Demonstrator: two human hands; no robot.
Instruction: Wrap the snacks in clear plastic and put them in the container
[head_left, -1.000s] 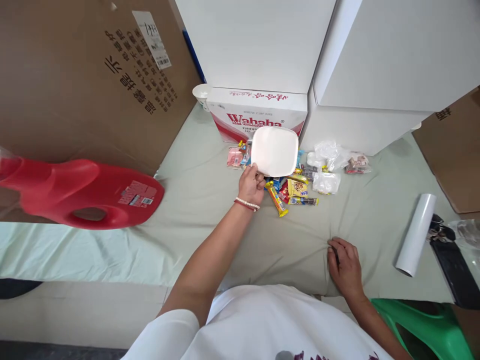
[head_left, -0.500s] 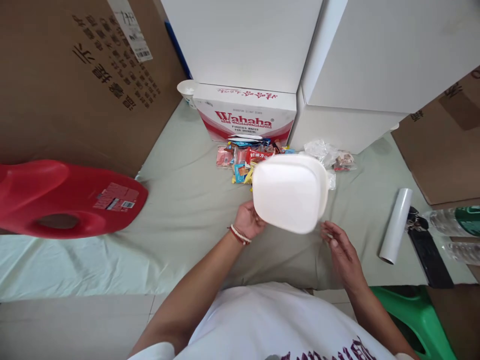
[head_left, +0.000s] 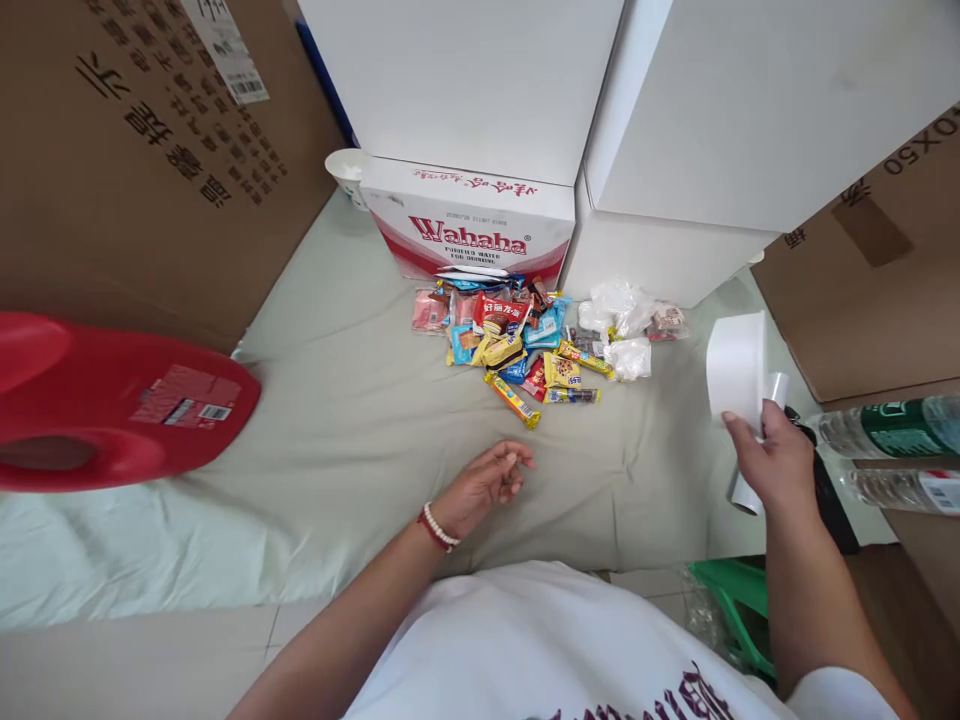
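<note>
My right hand [head_left: 780, 455] grips a white plastic container [head_left: 736, 365] by its near rim, tilted on its side above the right part of the cloth. Nothing is in my left hand [head_left: 487, 482], which hovers over the bed-like cloth surface with its fingers loosely bent and apart. Just beyond it lies a pile of wrapped snacks [head_left: 510, 345], with a yellow snack stick [head_left: 512, 402] closest to the fingers. Crumpled clear plastic bags [head_left: 626, 325] lie at the pile's right side.
A Wahaha water carton [head_left: 472, 230] and white boxes [head_left: 675, 110] stand behind the snacks. On the left is a red jug [head_left: 142, 400] by a cardboard box [head_left: 150, 200]. A white roll [head_left: 745, 495], a black object [head_left: 834, 510] and plastic bottles [head_left: 892, 428] lie right.
The white container has gone from between both hands to the far right, held by my right hand alone. My left hand has let go of it, and the snack pile is uncovered.
</note>
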